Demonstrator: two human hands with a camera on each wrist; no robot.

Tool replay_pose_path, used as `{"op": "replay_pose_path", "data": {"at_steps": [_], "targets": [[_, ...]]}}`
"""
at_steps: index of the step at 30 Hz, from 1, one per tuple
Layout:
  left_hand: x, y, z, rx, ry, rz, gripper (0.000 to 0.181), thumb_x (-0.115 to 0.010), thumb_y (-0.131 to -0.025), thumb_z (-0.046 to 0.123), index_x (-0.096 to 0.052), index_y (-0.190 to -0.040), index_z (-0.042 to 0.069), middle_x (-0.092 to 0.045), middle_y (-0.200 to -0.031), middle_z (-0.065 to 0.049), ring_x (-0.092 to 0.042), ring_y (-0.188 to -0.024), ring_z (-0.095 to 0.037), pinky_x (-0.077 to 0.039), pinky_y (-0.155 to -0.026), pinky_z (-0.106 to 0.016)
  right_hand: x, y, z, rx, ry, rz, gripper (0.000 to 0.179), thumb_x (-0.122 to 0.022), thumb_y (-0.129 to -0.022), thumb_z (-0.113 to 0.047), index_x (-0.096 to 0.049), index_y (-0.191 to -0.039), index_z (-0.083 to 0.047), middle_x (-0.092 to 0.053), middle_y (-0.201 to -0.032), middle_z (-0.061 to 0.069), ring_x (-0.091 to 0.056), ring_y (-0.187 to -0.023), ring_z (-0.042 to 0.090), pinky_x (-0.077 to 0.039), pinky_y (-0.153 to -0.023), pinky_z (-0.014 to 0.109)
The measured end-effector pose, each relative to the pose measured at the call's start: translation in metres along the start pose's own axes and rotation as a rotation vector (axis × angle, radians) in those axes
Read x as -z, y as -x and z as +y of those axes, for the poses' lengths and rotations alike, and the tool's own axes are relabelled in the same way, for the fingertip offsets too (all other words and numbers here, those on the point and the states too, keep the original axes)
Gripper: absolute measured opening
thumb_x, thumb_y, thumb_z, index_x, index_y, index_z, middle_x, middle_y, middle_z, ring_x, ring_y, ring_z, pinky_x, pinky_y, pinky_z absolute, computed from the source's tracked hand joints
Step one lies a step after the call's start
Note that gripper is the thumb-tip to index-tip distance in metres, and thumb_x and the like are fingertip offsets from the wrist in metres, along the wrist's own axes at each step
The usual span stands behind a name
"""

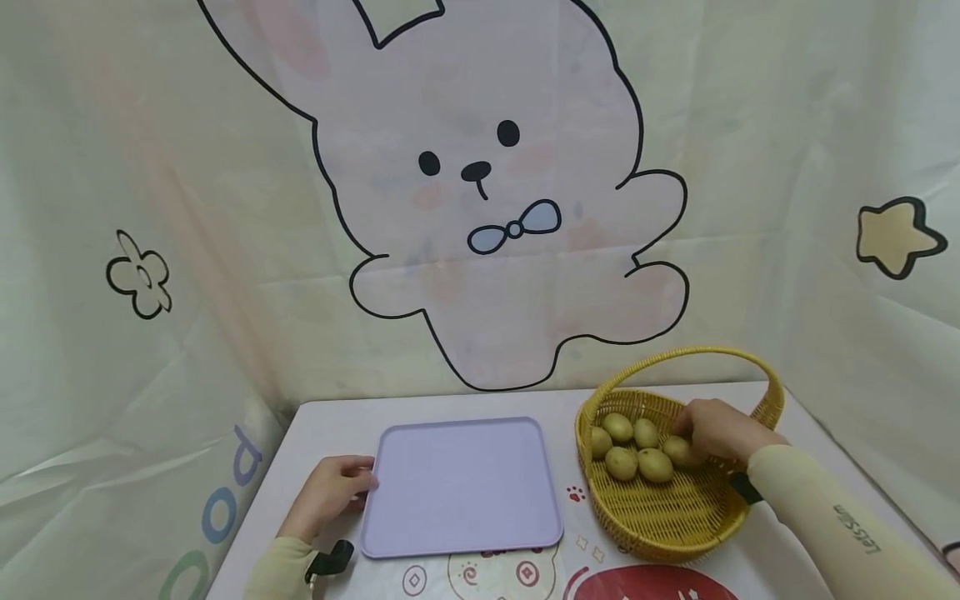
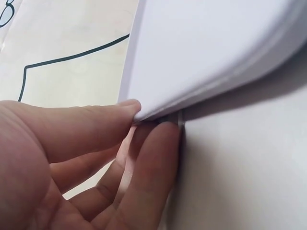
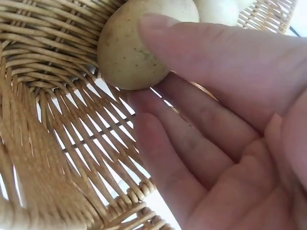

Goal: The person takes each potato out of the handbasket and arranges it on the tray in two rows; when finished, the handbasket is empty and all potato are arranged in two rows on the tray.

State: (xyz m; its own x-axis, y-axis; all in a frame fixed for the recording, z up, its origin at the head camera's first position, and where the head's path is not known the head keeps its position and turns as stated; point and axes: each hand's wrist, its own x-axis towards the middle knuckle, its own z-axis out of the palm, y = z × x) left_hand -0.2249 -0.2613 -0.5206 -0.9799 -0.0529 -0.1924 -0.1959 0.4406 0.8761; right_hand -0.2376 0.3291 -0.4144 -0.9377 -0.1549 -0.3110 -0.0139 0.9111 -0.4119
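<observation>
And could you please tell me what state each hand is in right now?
Left hand: holding the purple tray by its edge.
Right hand: holding an oval yellow-green fruit inside the wicker basket.

Small curtained booth: creased cream backdrop sheet [image 1: 750, 208] printed with black-outlined cartoon animal [image 1: 480, 292] behind far edge of white counter [image 1: 330, 429]; pale printed side sheets [image 1: 97, 392] flanking.
</observation>
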Motion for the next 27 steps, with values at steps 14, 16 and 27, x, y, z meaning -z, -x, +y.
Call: {"op": "replay_pose_path", "data": {"at_steps": [14, 16, 27], "targets": [[-0.001, -0.003, -0.004, -0.003, -0.007, 0.006, 0.042, -0.077, -0.092, 0.005, -0.072, -0.132, -0.006, -0.076, -0.100, -0.011, -0.073, -0.086, -0.021, -0.066, -0.075, -0.039, -0.007, -0.008, 0.003, 0.074, 0.088, 0.099, 0.019, -0.082, -0.068, 0.005, -0.075, -0.076, -0.011, -0.068, -0.075, -0.001, -0.056, -0.070, 0.019, -0.050, -0.063, 0.033], [-0.001, -0.003, -0.004, 0.001, -0.008, 0.005, 0.042, -0.077, -0.092, 0.004, -0.072, -0.132, -0.006, -0.076, -0.099, -0.010, -0.072, -0.085, -0.021, -0.066, -0.074, -0.039, -0.007, -0.008, 0.004, 0.074, 0.086, 0.104, 0.018, -0.083, -0.068, 0.004, -0.075, -0.076, -0.010, -0.067, -0.074, -0.001, -0.056, -0.070, 0.019, -0.050, -0.062, 0.033], [-0.001, -0.001, -0.002, 0.001, 0.006, 0.001, 0.042, -0.078, -0.092, 0.005, -0.072, -0.132, -0.006, -0.075, -0.100, -0.011, -0.071, -0.085, -0.020, -0.066, -0.074, -0.038, 0.003, 0.000, 0.008, 0.049, 0.034, 0.103, 0.017, -0.082, -0.069, -0.001, -0.078, -0.083, -0.009, -0.070, -0.083, 0.002, -0.058, -0.075, 0.021, -0.052, -0.063, 0.034]]}}
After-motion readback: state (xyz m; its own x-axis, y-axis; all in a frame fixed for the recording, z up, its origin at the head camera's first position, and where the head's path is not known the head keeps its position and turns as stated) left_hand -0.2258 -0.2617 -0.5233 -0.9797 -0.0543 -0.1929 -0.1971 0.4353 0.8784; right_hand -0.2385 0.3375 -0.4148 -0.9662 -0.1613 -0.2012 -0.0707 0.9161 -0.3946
